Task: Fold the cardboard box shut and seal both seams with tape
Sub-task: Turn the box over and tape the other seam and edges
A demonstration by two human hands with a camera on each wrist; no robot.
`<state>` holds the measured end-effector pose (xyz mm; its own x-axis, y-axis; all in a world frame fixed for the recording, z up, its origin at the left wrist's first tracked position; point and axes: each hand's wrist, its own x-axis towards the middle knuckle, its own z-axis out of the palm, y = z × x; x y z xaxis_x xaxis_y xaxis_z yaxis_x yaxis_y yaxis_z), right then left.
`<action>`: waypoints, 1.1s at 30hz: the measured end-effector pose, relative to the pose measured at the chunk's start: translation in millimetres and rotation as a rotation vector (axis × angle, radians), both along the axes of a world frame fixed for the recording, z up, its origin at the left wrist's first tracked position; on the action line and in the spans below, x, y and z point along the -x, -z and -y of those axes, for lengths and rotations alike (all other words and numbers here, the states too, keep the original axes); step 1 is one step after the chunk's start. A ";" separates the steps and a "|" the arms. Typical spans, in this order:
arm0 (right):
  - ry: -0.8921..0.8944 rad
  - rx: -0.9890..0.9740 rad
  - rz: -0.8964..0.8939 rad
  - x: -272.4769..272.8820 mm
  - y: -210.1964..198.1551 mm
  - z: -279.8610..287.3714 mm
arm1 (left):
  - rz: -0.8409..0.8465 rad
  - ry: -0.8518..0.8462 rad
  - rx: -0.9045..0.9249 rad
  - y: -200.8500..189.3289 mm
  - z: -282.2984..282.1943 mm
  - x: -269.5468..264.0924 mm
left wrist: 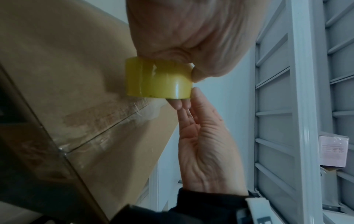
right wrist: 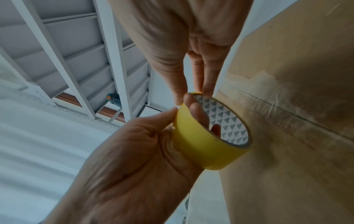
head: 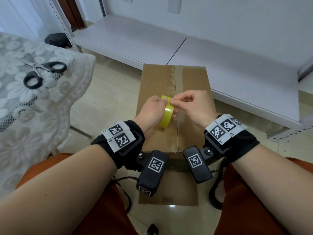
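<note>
Our left hand (head: pixel 153 110) grips the tape roll (head: pixel 166 114) above the box (head: pixel 155 85) — our right hand (head: pixel 194 107) pinches its top edge.

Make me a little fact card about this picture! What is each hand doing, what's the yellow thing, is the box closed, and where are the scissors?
yellow thing: a tape roll, held above the box
left hand: grips the tape roll, fingers through its middle
right hand: pinches at the top edge of the roll, as if picking for the tape's end
box: cardboard, flaps folded shut, middle seam showing, old tape marks along it
new tape on seam: none pulled from the roll yet
scissors: black handles, lying on the white lace cloth to the left
</note>
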<state>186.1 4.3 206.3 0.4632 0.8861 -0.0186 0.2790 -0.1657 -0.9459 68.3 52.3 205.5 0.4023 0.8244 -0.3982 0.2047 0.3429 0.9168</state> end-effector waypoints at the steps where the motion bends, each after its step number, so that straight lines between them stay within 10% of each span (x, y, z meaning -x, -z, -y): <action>1: -0.003 0.003 -0.002 -0.2 0.0 -0.6 | 0.006 -0.003 -0.005 0.0 -0.2 0.5; 33: -0.062 -0.050 0.019 -6.0 3.2 -5.4 | 0.120 -0.002 0.111 -2.5 -3.4 1.5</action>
<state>192.1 9.8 203.1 0.4068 0.9129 0.0344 0.3050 -0.1003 -0.9470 66.8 55.8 208.0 0.4505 0.7789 -0.4364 0.0952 0.4441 0.8909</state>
